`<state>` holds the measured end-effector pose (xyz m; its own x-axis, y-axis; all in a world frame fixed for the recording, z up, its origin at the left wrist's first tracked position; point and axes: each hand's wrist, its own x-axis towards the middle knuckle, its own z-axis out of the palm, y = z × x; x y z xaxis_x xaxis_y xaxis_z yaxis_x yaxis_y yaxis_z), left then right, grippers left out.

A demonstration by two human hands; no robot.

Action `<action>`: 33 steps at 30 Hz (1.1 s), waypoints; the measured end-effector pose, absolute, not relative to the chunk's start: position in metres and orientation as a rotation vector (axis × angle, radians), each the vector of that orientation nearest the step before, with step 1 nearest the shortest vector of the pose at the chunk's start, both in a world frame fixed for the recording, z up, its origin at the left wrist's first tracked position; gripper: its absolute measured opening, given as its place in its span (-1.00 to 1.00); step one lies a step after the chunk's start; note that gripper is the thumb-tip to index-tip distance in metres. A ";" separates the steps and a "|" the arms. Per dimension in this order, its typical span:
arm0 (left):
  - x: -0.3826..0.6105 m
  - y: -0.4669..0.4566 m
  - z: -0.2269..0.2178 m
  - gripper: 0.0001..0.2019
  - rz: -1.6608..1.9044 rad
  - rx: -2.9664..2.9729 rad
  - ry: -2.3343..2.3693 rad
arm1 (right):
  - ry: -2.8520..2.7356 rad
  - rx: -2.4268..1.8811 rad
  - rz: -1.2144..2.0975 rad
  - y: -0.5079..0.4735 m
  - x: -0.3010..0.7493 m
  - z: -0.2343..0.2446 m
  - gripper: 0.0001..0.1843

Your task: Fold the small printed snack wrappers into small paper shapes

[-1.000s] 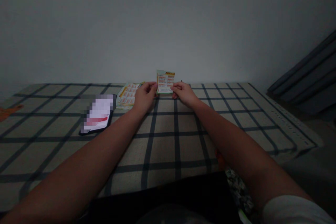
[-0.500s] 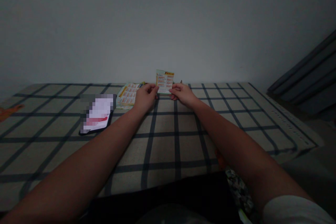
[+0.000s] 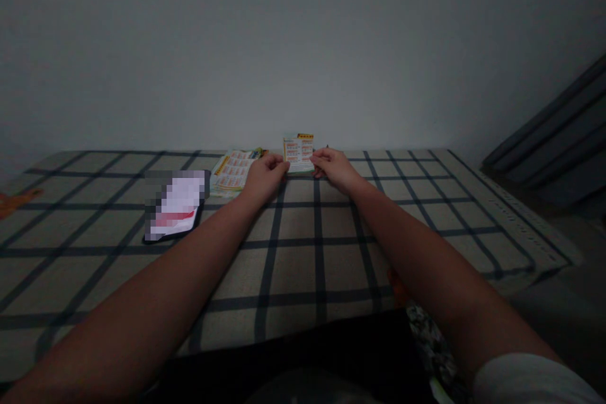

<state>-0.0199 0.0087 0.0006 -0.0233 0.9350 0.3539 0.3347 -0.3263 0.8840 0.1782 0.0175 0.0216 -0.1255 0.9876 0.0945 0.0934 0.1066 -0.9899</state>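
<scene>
A small printed paper [image 3: 298, 153], folded-looking, with red and black text and a yellow-black strip on top, stands nearly upright above the far part of the checked cloth. My left hand [image 3: 267, 175] pinches its lower left edge between thumb and fingers. At its right edge, my right hand [image 3: 335, 169] is closed on it as well, thumb in front. Just left of my left hand lies a larger printed sheet [image 3: 231, 172] with red blocks of text, partly covered by that hand. What the print says is too small to read.
A phone with a lit, blurred screen [image 3: 176, 205] lies left of my left forearm. The checked tablecloth [image 3: 293, 265] runs back to a grey wall [image 3: 303, 44]. Orange objects show at the left edge [image 3: 19, 202] and beneath my right forearm.
The paper has come down slightly, and its top edge looks more level. My left hand has shifted a little to the right. Sheet and phone lie as before.
</scene>
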 end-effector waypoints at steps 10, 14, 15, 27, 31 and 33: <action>-0.018 0.009 0.001 -0.78 1.384 1.673 1.218 | -1.423 -1.118 1.280 0.012 0.174 0.024 -0.76; -0.019 0.010 -0.001 -0.78 1.383 1.741 1.217 | -1.361 -1.086 1.252 0.013 0.175 0.023 -0.83; -0.019 0.011 -0.001 -0.78 1.384 1.747 1.214 | -1.361 -1.086 1.243 0.014 0.175 0.023 -0.83; -0.019 0.009 0.001 -0.81 1.373 1.704 1.213 | -1.333 -1.107 1.270 0.012 0.173 0.025 -0.83; -0.019 0.007 0.003 -0.79 1.366 1.716 1.219 | -1.328 -1.096 1.246 0.014 0.173 0.022 -0.84; -0.018 0.006 0.004 -0.79 1.377 1.684 1.207 | -1.337 -1.097 1.245 0.015 0.173 0.021 -0.82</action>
<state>-0.0184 0.0062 0.0035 0.0280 0.9258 0.3769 0.2525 -0.3714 0.8935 0.1733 0.0152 0.0209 -0.1251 0.9896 0.0709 -0.0004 0.0714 -0.9974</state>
